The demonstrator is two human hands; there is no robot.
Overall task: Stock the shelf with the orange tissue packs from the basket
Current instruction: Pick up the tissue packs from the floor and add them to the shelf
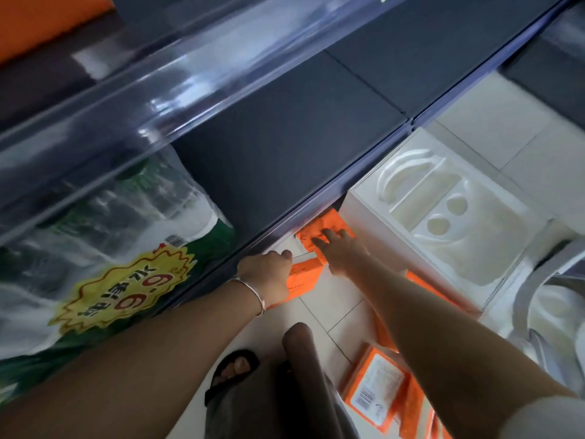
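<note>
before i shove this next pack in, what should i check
1. Grip: the left hand is curled round an orange pack: ok.
2. Guide: the right hand rests with straight fingers on the shelved pack: ok.
3. Room left in the slot: cannot tell, the shelf edge hides it.
4. Side room: the white box sits close on the right: cannot tell.
5. Supply: spare packs lie near the foot: ok.
</note>
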